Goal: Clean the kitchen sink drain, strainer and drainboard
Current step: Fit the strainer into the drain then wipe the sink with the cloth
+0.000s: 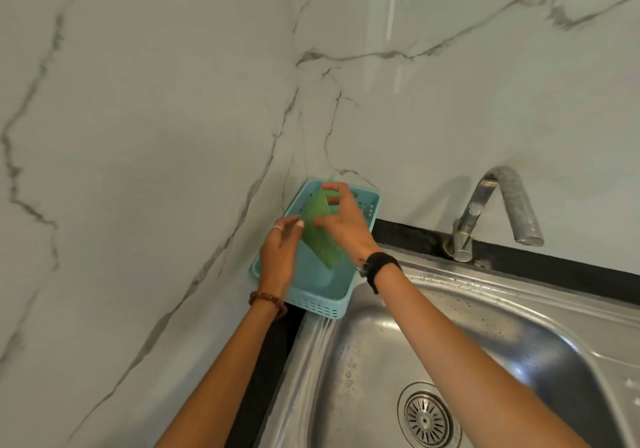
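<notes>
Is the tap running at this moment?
Off, as far as visible: no stream falls from the tap spout into the sink. Both hands hold a green scouring pad over the blue basket.

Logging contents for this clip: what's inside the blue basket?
A green scouring pad, held over the basket by both hands, its lower end dipping inside. The visible floor looks bare; hands and pad cover the rest.

Strainer [426, 420] cropped by bottom edge; left hand [278, 260] motion-blurred.
</notes>
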`<state>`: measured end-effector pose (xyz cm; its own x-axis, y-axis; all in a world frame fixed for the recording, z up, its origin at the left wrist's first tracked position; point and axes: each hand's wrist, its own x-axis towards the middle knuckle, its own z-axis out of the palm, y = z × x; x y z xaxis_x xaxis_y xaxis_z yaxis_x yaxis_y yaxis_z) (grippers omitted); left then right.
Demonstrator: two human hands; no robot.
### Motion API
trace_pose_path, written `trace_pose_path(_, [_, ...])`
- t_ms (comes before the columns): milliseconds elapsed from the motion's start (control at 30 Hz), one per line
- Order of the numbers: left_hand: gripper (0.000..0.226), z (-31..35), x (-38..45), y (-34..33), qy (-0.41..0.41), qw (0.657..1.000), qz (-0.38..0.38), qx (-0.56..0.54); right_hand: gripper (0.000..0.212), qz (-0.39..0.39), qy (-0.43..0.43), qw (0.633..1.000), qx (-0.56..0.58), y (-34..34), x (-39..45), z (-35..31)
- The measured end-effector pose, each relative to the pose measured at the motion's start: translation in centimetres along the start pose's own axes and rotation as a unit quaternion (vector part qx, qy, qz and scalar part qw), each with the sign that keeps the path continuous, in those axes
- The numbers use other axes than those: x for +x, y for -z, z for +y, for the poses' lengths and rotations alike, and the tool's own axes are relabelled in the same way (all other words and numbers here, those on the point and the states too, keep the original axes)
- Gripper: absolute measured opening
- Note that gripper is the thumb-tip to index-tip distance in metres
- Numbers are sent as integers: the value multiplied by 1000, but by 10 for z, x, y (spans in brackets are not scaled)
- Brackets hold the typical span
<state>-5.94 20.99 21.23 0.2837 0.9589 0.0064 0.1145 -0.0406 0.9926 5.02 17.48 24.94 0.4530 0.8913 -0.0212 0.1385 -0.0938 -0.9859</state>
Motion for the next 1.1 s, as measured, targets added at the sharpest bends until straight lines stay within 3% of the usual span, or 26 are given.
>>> trace_pose_path(133, [30,52,-47,-4,52,981,-83,-167,59,-64,103,991,-59,25,-57,-37])
trace_pose_path(200, [32,62,-78,-10,44,973,-117,-193,59,-95,104,990,-27,36,-91,-39])
trace_pose_path(333, [25,54,-132,-27,77,967,-137,-203,50,-86,41,993,75,62,-152,-18])
trace_pose_path(433, [30,39,-160,-42,136,964,-142,-176,41,-40,-10,984,175,81,-187,5])
trace_pose_path(667, [32,23,-215,-73,151,968,-180,-83,21,88,-33,991,93,100,-238,38])
trace_pose_path(767, [33,24,-232,-81,134,971,-195,-28,8,104,-57,983,141,107,-255,47])
trace_pose_path(867, [35,27,-251,-87,72,971,-222,52,24,126,-70,983,117,114,-266,53])
trace_pose_path(933, [37,28,-260,-90,36,967,-235,96,21,145,-58,986,65,119,-271,54])
trace_pose_path(1100, [32,30,-264,-87,50,968,-235,74,15,159,-59,981,89,139,-286,51])
